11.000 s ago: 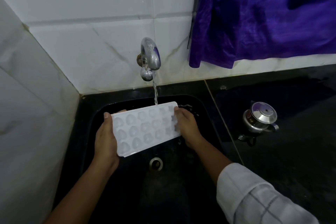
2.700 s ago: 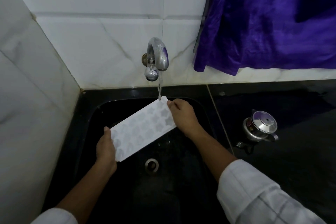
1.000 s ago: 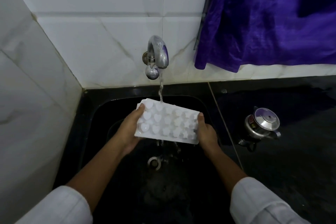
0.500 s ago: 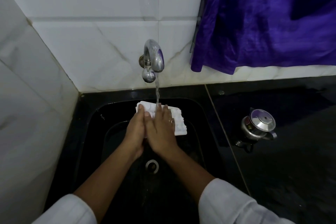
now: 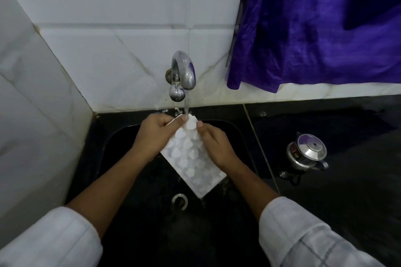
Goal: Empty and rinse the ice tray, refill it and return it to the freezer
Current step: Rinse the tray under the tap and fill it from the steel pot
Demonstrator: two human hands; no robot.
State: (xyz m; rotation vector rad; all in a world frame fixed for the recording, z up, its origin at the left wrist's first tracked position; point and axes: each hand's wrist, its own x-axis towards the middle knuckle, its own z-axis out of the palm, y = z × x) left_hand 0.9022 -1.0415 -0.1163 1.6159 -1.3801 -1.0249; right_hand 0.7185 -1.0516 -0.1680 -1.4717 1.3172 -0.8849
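A white ice tray (image 5: 191, 158) with heart-shaped bumps is held underside up over the black sink (image 5: 121, 136), its far end raised and its near end slanting down toward the drain. My left hand (image 5: 157, 134) grips the tray's left edge near the top. My right hand (image 5: 213, 144) grips the right edge. Water runs from the chrome tap (image 5: 183, 71) onto the tray's upper end and drips off the lower end.
The drain (image 5: 179, 201) lies below the tray's low end. On the black counter to the right stands a small steel pot with a lid (image 5: 307, 155). A purple cloth (image 5: 314, 26) hangs at the upper right. White tiled walls close the left and back.
The tray has turned from lying crosswise under the tap to slanting lengthwise, near end down. Both hands have shifted to its upper sides, and the bumpy underside shows again.
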